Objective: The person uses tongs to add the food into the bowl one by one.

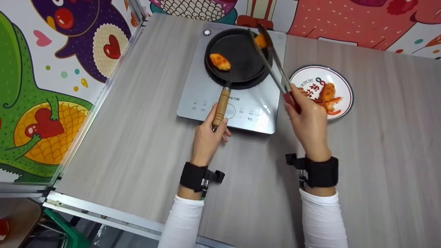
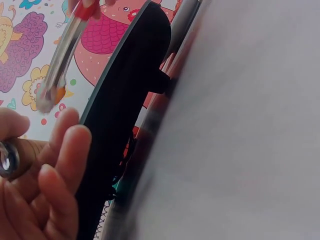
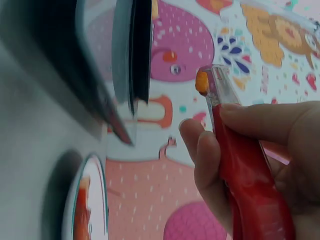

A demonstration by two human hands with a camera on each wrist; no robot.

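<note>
My left hand (image 1: 208, 136) grips the wooden handle (image 1: 223, 103) of a black frying pan (image 1: 237, 62) that sits on a silver induction cooktop (image 1: 193, 93). One orange-brown piece of food (image 1: 219, 62) lies in the pan's left part. In my right hand (image 1: 310, 120) are metal tongs (image 1: 275, 69) with red grips (image 3: 245, 165). Their tips pinch another orange piece (image 1: 260, 40), held over the pan's right edge. Close beside the right hand stands a white plate (image 1: 346, 86) with a dark rim, bearing a browned piece (image 1: 327, 91) and some red-orange strips (image 1: 334, 105).
The cooktop's control panel (image 1: 241, 112) faces me below the pan. Behind the wood-grain table (image 1: 386, 137) rises a wall with cartoon pictures (image 1: 344, 20); another such panel (image 1: 69, 86) runs along the left. A metal rail (image 1: 103, 213) edges the table's near left side.
</note>
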